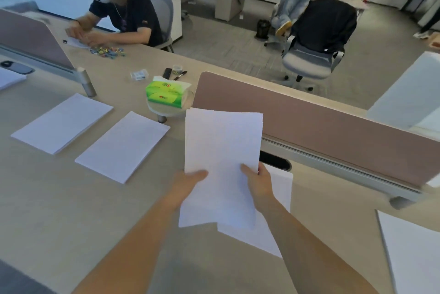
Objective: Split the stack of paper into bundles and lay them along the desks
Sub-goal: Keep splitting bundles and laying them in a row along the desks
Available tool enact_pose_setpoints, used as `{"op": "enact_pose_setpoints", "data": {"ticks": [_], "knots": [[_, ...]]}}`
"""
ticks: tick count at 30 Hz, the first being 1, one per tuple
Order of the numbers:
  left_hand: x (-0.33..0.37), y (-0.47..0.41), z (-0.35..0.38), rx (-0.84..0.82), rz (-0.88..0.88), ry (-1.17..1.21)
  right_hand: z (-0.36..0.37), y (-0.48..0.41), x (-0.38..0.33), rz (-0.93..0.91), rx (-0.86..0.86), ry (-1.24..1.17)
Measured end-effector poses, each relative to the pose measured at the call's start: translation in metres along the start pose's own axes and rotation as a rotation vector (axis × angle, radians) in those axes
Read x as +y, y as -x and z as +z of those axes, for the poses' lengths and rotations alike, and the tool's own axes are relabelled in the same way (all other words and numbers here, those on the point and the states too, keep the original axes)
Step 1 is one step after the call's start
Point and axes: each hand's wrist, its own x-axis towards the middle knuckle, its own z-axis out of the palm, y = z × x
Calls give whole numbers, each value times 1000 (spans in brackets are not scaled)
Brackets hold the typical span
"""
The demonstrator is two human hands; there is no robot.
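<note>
I hold a bundle of white paper (221, 155) upright above the desk (59, 210), its sheets slightly fanned at the top. My left hand (188, 183) grips its lower left edge and my right hand (258, 180) grips its lower right edge. Beneath it another white bundle (276, 229) lies flat on the desk, partly hidden by the held paper and my right arm. Two more bundles lie flat to the left, one nearer (122, 147) and one farther (63, 122). A further stack of paper (414, 251) lies at the right edge.
A mauve divider panel (333, 132) runs along the back of the desk at right. A green tissue pack (166, 93) sits on a small round stand. A seated person (123, 15) works at the far left with coloured clips. A swivel chair (314, 55) stands behind the divider.
</note>
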Motion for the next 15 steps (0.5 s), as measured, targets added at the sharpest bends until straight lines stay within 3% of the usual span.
{"op": "enact_pose_setpoints", "data": {"ticks": [3,5,10,15], "knots": [[10,46,56,154,62,-25,-66,23,-17,33,-23,-90],[17,75,93,149,106,-33,-111,39,-27,53,-38,-109],[36,136,178,-9,180,50,-207,89,-55,-117,73,-66],[49,177,231,-327,244,66,-287,149,-65,-299,221,-48]]}}
